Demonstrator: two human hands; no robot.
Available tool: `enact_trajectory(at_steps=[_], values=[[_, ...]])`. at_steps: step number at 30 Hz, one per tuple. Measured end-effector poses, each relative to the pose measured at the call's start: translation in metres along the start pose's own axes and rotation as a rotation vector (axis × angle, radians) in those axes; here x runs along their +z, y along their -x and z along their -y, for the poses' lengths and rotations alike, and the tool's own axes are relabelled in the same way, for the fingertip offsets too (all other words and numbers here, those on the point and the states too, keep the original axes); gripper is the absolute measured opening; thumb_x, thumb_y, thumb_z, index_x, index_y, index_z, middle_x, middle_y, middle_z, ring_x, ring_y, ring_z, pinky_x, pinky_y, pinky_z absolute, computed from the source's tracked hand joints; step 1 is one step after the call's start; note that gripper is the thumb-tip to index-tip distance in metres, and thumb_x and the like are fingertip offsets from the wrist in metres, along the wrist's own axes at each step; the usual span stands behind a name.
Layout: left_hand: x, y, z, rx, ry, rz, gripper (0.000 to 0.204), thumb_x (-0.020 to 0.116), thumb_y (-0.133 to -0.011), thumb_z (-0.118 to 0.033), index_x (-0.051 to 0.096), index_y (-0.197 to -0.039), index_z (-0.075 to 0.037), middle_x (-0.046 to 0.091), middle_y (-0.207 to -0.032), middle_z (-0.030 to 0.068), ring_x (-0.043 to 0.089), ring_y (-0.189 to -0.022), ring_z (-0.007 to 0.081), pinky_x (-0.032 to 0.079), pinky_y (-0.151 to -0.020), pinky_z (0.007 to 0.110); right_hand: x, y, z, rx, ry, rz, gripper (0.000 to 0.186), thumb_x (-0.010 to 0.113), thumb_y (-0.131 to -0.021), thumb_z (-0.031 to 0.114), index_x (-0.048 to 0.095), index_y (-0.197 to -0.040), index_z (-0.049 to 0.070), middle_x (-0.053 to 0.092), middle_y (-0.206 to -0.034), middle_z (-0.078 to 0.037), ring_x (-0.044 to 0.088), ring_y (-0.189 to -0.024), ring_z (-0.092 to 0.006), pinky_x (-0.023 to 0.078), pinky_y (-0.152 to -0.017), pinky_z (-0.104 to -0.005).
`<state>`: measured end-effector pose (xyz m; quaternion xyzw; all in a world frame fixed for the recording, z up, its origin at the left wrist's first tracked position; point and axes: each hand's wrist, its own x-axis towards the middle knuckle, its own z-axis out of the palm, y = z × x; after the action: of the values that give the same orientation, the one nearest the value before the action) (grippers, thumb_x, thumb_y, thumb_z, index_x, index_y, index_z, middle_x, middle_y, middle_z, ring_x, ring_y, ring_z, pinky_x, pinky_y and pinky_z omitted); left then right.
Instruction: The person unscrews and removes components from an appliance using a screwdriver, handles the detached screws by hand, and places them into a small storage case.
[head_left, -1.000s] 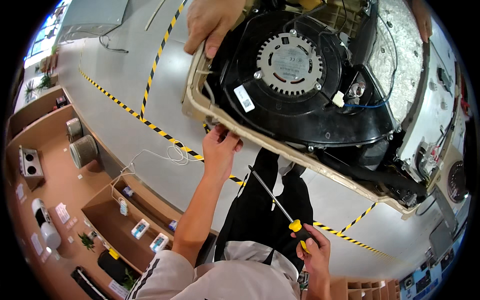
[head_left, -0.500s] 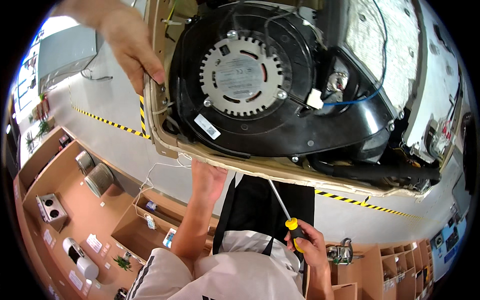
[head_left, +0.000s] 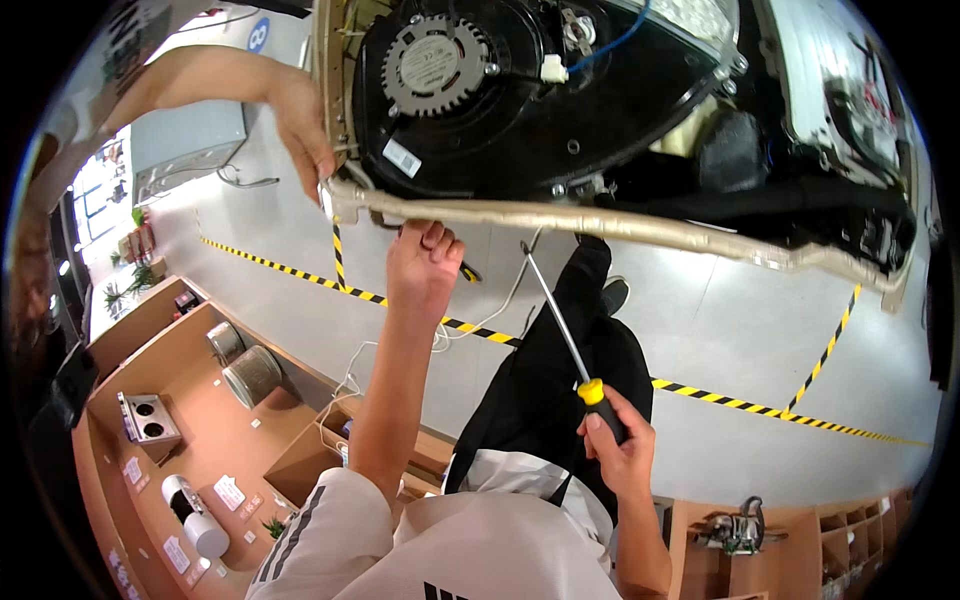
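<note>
My right hand (head_left: 622, 442) is wrapped round the black and yellow handle of a screwdriver (head_left: 562, 325). Its steel shaft points up and away, with the tip just below the rim of an opened appliance (head_left: 600, 218). Up at that rim, left of the screwdriver, my left hand (head_left: 425, 265) has its fingers curled; what they hold is hidden. Inside the appliance sits a black housing (head_left: 500, 150) with a round grey toothed cover (head_left: 435, 65), a white connector (head_left: 554, 68) and a blue wire. Another person's hand (head_left: 305, 130) grips the appliance's left edge.
A small black and yellow object (head_left: 470, 272) shows beside my left hand. White cable (head_left: 510, 300) trails over the grey floor, crossed by striped tape (head_left: 730, 402). Cardboard-coloured bins (head_left: 190, 370) with parts stand at lower left. At lower right is a compartmented box (head_left: 850, 545).
The appliance appears higher in the view, its lower rim tilted differently. My left hand's curled fingers now show below the rim. The screwdriver's tip, hidden before, is now visible.
</note>
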<state>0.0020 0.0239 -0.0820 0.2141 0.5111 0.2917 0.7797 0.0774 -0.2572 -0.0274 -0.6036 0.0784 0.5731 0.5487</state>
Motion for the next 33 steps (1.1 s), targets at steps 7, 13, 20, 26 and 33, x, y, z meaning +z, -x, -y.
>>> enact_trajectory(at_steps=[7,13,20,26,33], values=[[-0.006,0.006,0.001,0.020,-0.027,0.033,0.022,0.048,-0.088,-0.006,0.055,-0.108,0.000,0.029,-0.061,-0.0042,0.029,-0.054,0.0076,0.030,-0.058,0.023,0.012,0.004,-0.020,-0.121,-0.089,-0.002,0.038,0.059,-0.087,0.013,0.051,-0.119,-0.005,0.057,-0.072,-0.004,0.050,-0.054,-0.0055,0.040,-0.046,-0.0191],[-0.007,0.003,0.001,0.036,-0.071,0.050,0.023,0.049,-0.087,-0.006,0.054,-0.109,0.000,0.029,-0.060,-0.0040,0.028,-0.053,0.0080,0.032,-0.058,0.024,0.020,-0.004,-0.019,-0.209,-0.041,-0.040,0.041,0.059,-0.087,0.019,0.050,-0.120,-0.005,0.058,-0.071,-0.005,0.046,-0.051,-0.0053,0.038,-0.045,-0.0187],[-0.016,0.006,0.004,0.010,-0.043,0.059,0.018,0.048,-0.088,-0.008,0.054,-0.104,-0.001,0.033,-0.060,-0.0037,0.028,-0.052,0.0079,0.033,-0.057,0.024,0.038,-0.004,-0.024,-0.233,-0.035,-0.067,0.042,0.059,-0.087,0.020,0.050,-0.120,-0.005,0.057,-0.070,-0.005,0.045,-0.051,-0.0052,0.036,-0.045,-0.0196],[-0.019,-0.006,0.003,0.022,-0.090,0.123,0.015,0.056,-0.088,-0.016,0.056,-0.099,-0.005,0.036,-0.058,-0.0051,0.031,-0.050,0.0070,0.033,-0.056,0.024,0.059,-0.009,-0.026,-0.250,-0.071,-0.139,0.043,0.059,-0.087,0.020,0.049,-0.121,-0.005,0.057,-0.070,-0.004,0.044,-0.052,-0.0048,0.036,-0.047,-0.0195],[-0.022,-0.003,-0.006,-0.098,-0.065,0.165,0.017,0.058,-0.087,-0.014,0.056,-0.101,-0.005,0.036,-0.057,-0.0053,0.031,-0.049,0.0067,0.032,-0.056,0.024,0.081,-0.006,-0.042,-0.308,-0.087,-0.256,0.043,0.058,-0.088,0.019,0.048,-0.121,-0.006,0.056,-0.070,-0.004,0.042,-0.050,-0.0044,0.033,-0.044,-0.0188]])
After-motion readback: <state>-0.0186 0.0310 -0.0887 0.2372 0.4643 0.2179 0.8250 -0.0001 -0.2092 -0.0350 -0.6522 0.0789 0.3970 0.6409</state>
